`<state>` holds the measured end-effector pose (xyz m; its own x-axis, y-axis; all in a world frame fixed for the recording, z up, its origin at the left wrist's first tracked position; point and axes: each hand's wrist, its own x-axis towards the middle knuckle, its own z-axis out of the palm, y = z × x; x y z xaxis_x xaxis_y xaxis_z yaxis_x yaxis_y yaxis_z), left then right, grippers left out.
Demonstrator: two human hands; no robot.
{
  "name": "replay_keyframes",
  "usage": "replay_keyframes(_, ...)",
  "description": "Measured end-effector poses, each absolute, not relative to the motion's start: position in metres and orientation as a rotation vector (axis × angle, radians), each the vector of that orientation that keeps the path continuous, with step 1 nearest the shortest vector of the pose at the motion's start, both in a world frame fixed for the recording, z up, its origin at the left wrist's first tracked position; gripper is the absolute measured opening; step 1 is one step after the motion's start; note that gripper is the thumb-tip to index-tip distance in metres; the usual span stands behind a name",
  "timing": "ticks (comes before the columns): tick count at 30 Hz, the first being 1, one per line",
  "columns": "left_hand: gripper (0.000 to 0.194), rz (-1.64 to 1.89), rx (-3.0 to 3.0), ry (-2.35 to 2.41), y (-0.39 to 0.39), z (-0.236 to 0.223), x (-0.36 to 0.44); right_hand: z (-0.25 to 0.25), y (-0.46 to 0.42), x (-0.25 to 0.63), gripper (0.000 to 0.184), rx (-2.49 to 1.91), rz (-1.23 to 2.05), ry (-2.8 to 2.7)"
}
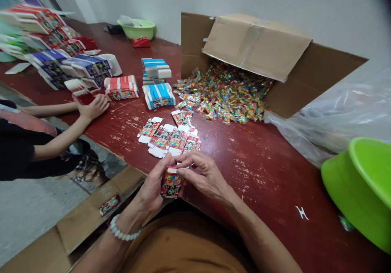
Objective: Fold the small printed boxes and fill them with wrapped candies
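Observation:
A small colourful candy box stands upright between my hands at the table's near edge, its white top flap showing. My left hand is wrapped round its left side. The fingers of my right hand are closed at its top, with the thumb on the white flap. Just beyond my hands lie several unfilled printed boxes, some with white flaps spread. Farther off, wrapped candies spill in a heap from a large cardboard carton on its side.
Bundles of blue flat boxes and red ones stand at the middle left. Another person's hands rest near them. A green basin is at right, beside clear plastic. An open carton sits below the table edge.

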<state>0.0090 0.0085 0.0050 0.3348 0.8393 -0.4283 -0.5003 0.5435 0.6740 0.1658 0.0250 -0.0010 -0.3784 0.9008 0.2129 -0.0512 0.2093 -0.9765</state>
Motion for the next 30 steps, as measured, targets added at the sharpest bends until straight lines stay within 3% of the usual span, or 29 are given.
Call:
replay_keyframes(2,0.029,0.958,0.421,0.859,0.011,0.006,0.01,-0.006,0.024,0.165,0.004,-0.781,1.124,-1.731)
replay_keyframes(5,0.017,1.003,0.373,0.893,0.014,0.004,0.012,-0.017,0.021,0.156,0.011,-0.783,1.143,-1.731)
replay_keyframes(10,0.039,1.047,0.588,1.067,-0.005,-0.004,-0.032,-0.026,0.018,0.144,0.021,-0.862,1.509,-1.529)
replay_keyframes(13,0.05,1.02,0.791,1.451,-0.037,-0.004,-0.093,-0.029,0.033,0.158,0.03,-1.117,1.318,-1.548)
replay_keyframes(17,0.061,0.804,1.104,2.01,-0.059,-0.011,-0.142,-0.04,0.069,0.175,0.029,-1.321,1.041,-1.589)
replay_keyframes(22,0.047,0.899,1.864,2.023,0.0,-0.03,-0.085,-0.05,0.102,0.155,0.026,-1.41,0.756,-1.756)
replay_keyframes(27,0.063,0.541,2.206,2.271,0.052,-0.038,-0.023,-0.052,0.113,0.136,0.041,-1.6,0.453,-2.07)
replay_keyframes(30,0.063,0.395,2.284,2.208,0.056,-0.045,-0.016,-0.051,0.117,0.139,0.045,-1.698,0.462,-2.104)
